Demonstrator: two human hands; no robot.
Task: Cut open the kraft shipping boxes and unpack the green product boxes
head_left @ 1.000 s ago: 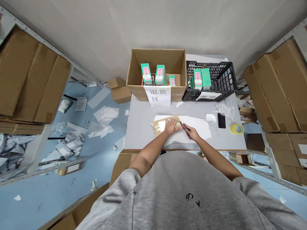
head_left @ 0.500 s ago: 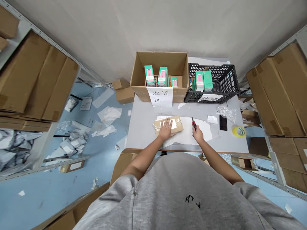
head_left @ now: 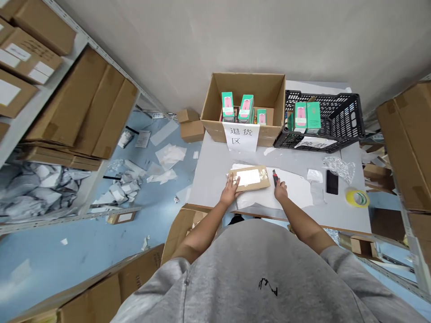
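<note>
The hands (head_left: 255, 190) are apart: the left hand (head_left: 230, 190) rests its fingers on the near edge of a taped parcel (head_left: 252, 178), lying on white paper (head_left: 296, 190) on the desk (head_left: 215, 170). The right hand (head_left: 280, 190) grips a box cutter (head_left: 275, 178), now drawn off the parcel to its right. Beyond stand a carton (head_left: 266, 89) of green boxes (head_left: 228, 106) and a black crate (head_left: 340, 119); a phone (head_left: 332, 182) and tape (head_left: 357, 198) lie right.

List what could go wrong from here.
The utility knife in the right hand is close to the left hand, which rests on the cardboard parcel, so a slip could cut those fingers. A blade pushed too deep might also nick anything packed inside the parcel.
</note>
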